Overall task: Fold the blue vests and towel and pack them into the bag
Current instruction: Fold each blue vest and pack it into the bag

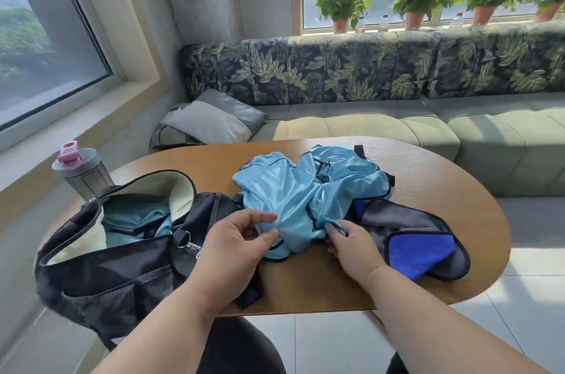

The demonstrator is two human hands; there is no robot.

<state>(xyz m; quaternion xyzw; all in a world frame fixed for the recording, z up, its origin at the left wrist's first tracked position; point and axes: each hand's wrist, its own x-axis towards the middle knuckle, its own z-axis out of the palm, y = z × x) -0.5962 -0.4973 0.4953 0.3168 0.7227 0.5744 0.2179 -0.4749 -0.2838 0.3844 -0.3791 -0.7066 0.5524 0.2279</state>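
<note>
A crumpled heap of shiny light-blue vests point(308, 187) with dark trim lies in the middle of the wooden table point(443, 190). My left hand point(235, 239) pinches the near edge of the heap between thumb and fingers. My right hand point(351, 243) grips the vest fabric just to the right. A grey and royal-blue towel point(419, 242) lies spread beside the heap, partly under it. The black bag point(122, 263) stands unzipped at the table's left end, with a folded light-blue vest point(134, 222) inside.
A grey shaker bottle point(81, 172) with a pink lid stands behind the bag at the table's left edge. A green sofa point(397, 126) with a grey cushion point(211, 120) runs behind the table. Potted plants point(342, 4) line the windowsill.
</note>
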